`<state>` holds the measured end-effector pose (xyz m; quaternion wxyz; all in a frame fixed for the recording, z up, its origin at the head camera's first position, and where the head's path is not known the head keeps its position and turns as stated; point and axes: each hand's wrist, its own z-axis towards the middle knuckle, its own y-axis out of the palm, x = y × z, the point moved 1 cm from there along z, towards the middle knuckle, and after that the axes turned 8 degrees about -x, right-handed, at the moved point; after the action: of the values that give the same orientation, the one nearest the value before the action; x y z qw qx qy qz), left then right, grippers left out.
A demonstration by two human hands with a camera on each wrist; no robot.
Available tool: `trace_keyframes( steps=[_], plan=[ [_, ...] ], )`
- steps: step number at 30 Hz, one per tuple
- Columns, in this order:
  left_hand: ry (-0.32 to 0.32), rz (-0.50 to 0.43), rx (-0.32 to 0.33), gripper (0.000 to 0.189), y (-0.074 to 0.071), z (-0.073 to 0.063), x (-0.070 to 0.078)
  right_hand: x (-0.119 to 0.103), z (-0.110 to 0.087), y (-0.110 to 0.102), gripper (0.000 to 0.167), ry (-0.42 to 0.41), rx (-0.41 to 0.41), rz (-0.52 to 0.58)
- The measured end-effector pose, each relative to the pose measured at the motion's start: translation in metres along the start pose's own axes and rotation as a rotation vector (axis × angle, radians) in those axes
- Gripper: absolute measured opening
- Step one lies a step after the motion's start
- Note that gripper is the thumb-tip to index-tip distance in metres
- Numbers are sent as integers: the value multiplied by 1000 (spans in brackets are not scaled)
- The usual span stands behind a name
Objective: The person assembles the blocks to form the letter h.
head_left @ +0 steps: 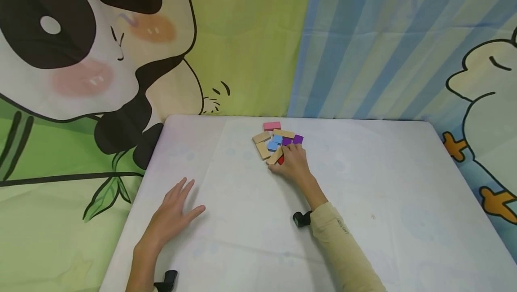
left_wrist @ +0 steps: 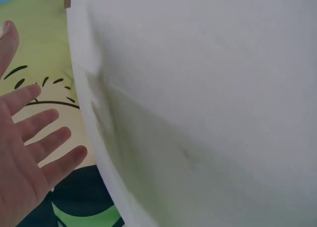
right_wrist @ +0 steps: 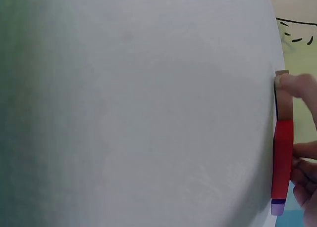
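Observation:
My right hand (head_left: 292, 165) reaches into a small group of colored blocks on the white table. Its thumb touches the near end of a plain wooden block (head_left: 275, 155), and its fingers curl round toward the other end. Partly under that hand lies a red block (head_left: 281, 160); in the right wrist view the red block (right_wrist: 283, 160) sits end to end with the wooden block (right_wrist: 284, 106), fingertips along its edge. My left hand (head_left: 171, 215) hovers at the table's left side, fingers spread, holding nothing; the left wrist view shows its palm.
Around the right hand lie more wooden blocks (head_left: 263, 150), blue blocks (head_left: 273, 146), purple blocks (head_left: 298, 139) and a pink block (head_left: 272, 126). The white tabletop (head_left: 383, 184) meets a cartoon-printed curtain (head_left: 250, 41) behind. Black wrist cameras (head_left: 301, 219) are worn on both wrists.

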<state>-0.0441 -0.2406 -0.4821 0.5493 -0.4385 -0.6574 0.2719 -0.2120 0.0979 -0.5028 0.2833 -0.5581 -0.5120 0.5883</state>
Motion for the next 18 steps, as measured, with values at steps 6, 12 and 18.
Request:
trace_keyframes(
  steps=[6,12,18],
  plan=[
    [12,-16,-7,83,-3,-4,-8,-13,-13,-6,73,-140,58,217],
    [6,-35,-4,81,-6,-10,-16,-60,-27,5,75,-353,-52,261],
    [45,-52,27,75,-7,-11,-19,-103,-32,29,81,-523,-223,161]
  ],
)
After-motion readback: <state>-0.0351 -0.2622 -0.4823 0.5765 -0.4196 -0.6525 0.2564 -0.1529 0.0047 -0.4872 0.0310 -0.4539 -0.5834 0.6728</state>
